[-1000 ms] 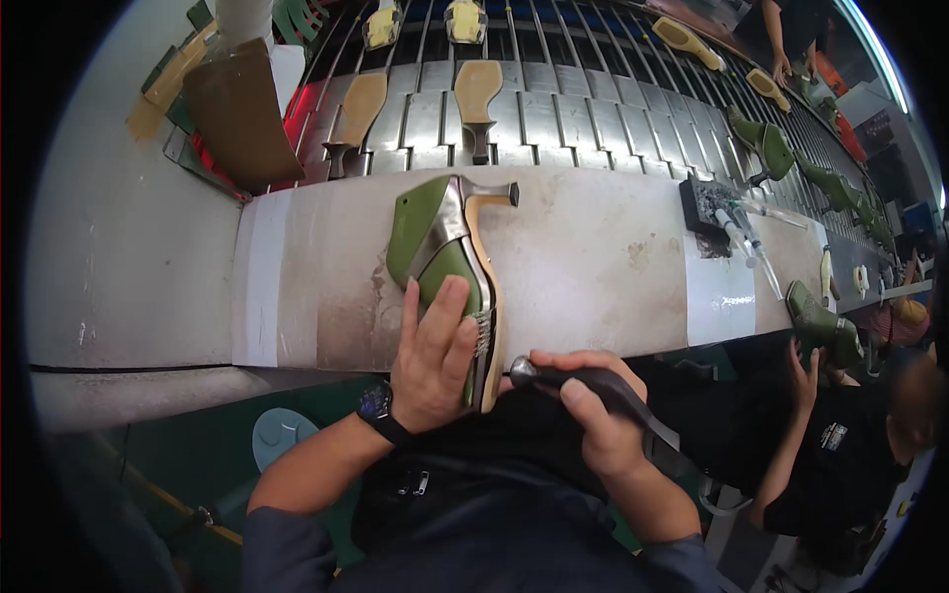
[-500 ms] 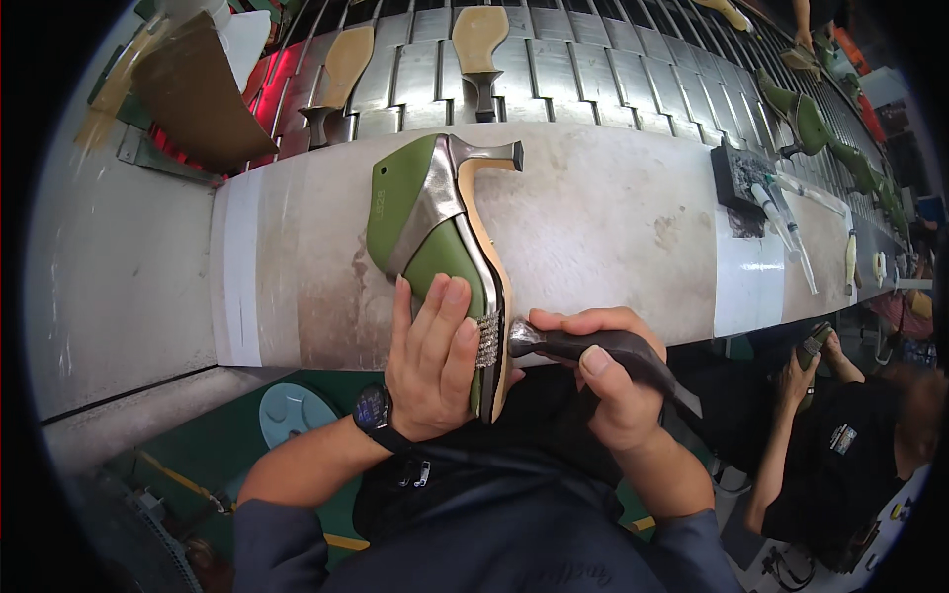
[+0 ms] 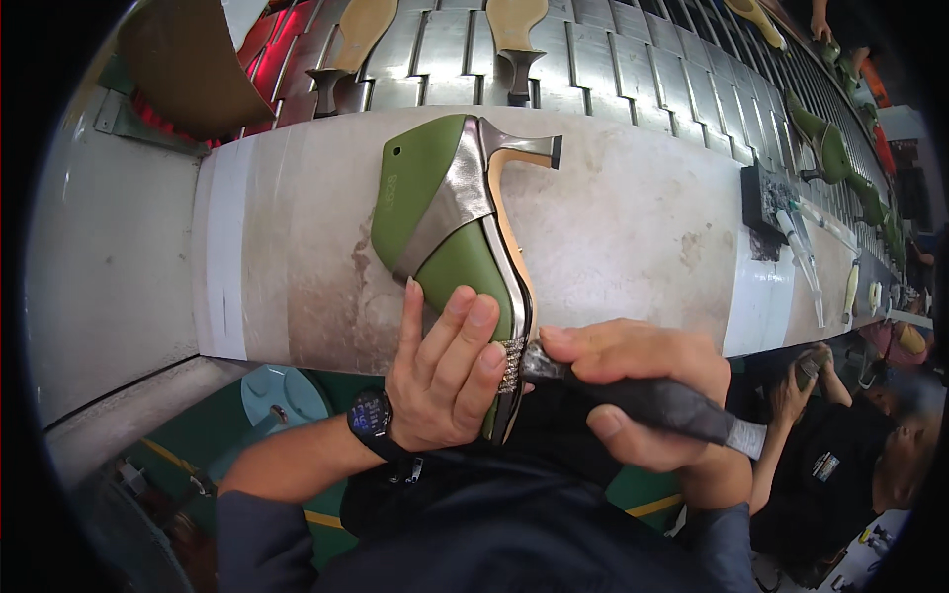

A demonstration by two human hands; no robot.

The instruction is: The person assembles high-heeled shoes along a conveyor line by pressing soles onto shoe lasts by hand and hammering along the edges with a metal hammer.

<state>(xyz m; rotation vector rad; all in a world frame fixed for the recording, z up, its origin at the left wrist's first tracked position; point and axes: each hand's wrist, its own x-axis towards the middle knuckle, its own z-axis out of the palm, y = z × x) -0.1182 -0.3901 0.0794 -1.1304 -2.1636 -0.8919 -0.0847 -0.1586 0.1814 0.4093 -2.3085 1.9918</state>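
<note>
A high-heeled shoe [image 3: 451, 257] lies on its side on a green shoe last [image 3: 420, 183], over the near edge of the bench. It has metallic straps, a tan sole and a slim heel that points right. My left hand [image 3: 445, 371] grips its toe end, fingers spread over the green last beside a glittering beaded strap [image 3: 511, 366]. My right hand [image 3: 652, 385] is closed around a dark hammer [image 3: 657, 403]. The hammer's round metal face meets the sole edge next to the beaded strap. Its flat silver end sticks out beyond my palm.
Behind the bench [image 3: 613, 198] runs a slatted metal conveyor [image 3: 425, 59] carrying tan-soled heeled shoes [image 3: 516, 44] and more green lasts [image 3: 830, 148]. Syringes [image 3: 803, 252] lie by a black block [image 3: 763, 198] at right. A co-worker [image 3: 840, 465] handles a shoe at far right. A blue stool [image 3: 282, 395] stands below.
The hammer has turned in my right hand, so its far end now shows a flat silver tip. The shoe sits slightly further right in view, still under my left hand.
</note>
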